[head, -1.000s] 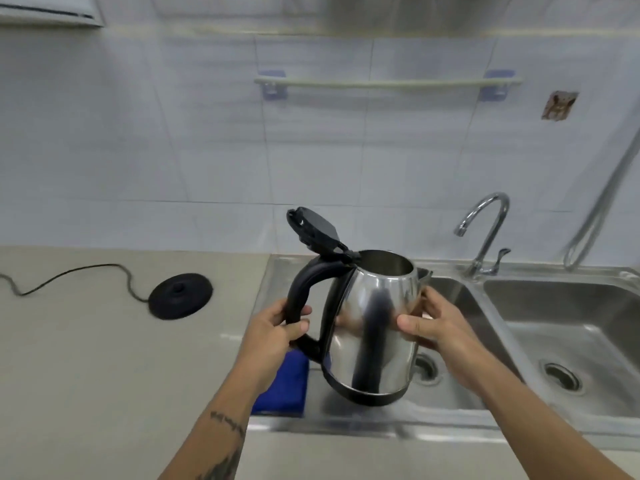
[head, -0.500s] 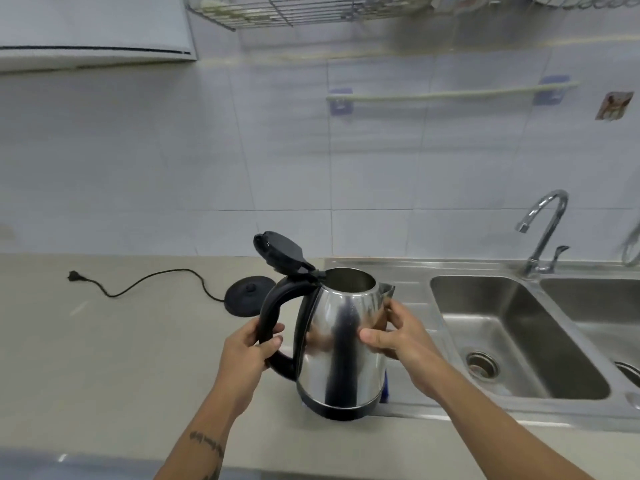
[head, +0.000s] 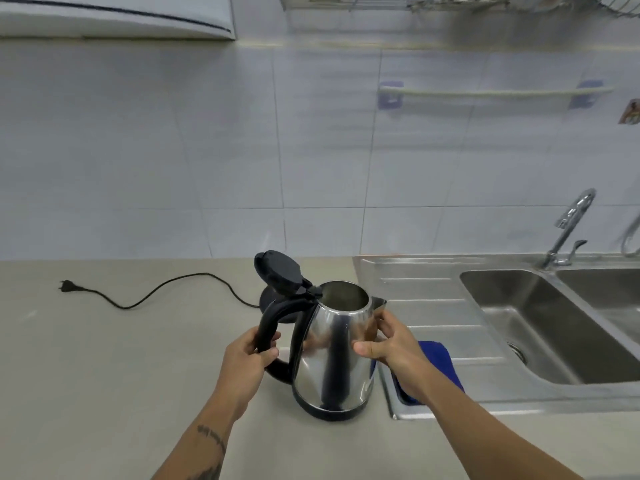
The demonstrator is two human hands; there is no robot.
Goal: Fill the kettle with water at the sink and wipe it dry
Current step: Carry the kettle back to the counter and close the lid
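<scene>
One kettle point(head: 332, 355) is in your hands: it has a shiny steel body that mirrors the room, a black handle on its left side, a black ring at the bottom and a short spout pointing right. Its black lid point(head: 280, 273) stands open and tilted back, so you can see the bare steel inside. You hold it upright over the beige desk point(head: 104, 375), just left of the steel drainboard; if the bottom touches the desk, I cannot tell. You can count one black base point(head: 268, 299) behind the kettle with one cord point(head: 166, 289) that ends in a loose plug, one blue cloth point(head: 440, 362) on the drainboard partly hidden by your right arm, two sink point(head: 540, 327) basins and one tap point(head: 568, 230). Your left hand point(head: 247, 362) has its fingers curled fully round the handle. Your right hand point(head: 391, 341) is half open and cups the steel body below the spout, the thumb lying across the front.
</scene>
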